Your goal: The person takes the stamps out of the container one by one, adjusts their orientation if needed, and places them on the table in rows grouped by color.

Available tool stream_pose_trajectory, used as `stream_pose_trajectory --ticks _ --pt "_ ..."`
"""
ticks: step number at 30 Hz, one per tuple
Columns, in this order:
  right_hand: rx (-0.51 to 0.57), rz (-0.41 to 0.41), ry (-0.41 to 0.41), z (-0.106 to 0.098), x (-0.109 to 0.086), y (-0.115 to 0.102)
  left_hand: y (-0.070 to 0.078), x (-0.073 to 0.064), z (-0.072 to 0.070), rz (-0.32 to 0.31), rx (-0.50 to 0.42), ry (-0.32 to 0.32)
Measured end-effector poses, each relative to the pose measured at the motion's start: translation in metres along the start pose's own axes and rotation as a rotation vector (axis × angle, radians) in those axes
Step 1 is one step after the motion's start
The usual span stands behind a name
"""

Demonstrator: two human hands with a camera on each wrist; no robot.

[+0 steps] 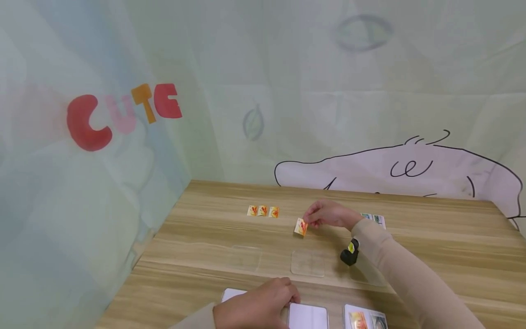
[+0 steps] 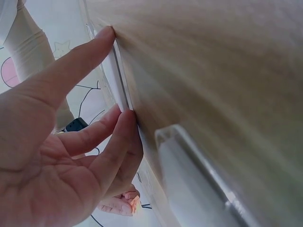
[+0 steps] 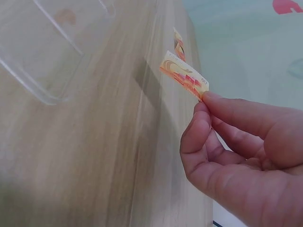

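My right hand [image 1: 330, 213] pinches an orange-and-yellow postage stamp [image 1: 301, 227] by one edge between thumb and forefinger, above the table. Up close in the right wrist view, the stamp [image 3: 184, 75] is tilted and shows perforated edges and a red picture. Near the front of the table, my left hand [image 1: 263, 299] holds a flat, clear square case with a white lining [image 1: 308, 316] at its left side. The left wrist view shows the thumb and fingers of the left hand [image 2: 71, 137] set along the edge of the thin white-lined case [image 2: 118, 75].
Three similar stamps [image 1: 263, 210] lie in a row at the back. More stamps [image 1: 376, 220] lie partly behind the right wrist. Clear square covers [image 1: 307, 263] lie mid-table. Another white-lined case [image 1: 365, 315] at front right holds stamps. A white-lined case [image 1: 232, 293] shows beyond the left hand.
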State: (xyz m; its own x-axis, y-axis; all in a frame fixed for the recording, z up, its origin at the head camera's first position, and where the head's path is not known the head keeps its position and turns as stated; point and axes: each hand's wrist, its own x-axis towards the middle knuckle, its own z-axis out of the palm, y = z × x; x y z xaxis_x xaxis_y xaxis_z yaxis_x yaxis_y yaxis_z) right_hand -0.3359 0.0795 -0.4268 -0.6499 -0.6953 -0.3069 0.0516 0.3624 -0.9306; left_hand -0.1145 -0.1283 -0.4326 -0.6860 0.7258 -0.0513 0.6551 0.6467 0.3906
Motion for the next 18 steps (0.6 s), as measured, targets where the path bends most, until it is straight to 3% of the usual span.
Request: stream_pose_trajectory --ticks 10,18 --pt "-0.005 0.03 -0.027 -0.004 0.008 -0.003 0.002 0.001 0.0 -0.035 -0.012 -0.027" --pt "0.027 -0.002 -0.015 -0.007 0.015 -0.002 0.003 0.002 -0.001 -0.067 -0.043 -0.053"
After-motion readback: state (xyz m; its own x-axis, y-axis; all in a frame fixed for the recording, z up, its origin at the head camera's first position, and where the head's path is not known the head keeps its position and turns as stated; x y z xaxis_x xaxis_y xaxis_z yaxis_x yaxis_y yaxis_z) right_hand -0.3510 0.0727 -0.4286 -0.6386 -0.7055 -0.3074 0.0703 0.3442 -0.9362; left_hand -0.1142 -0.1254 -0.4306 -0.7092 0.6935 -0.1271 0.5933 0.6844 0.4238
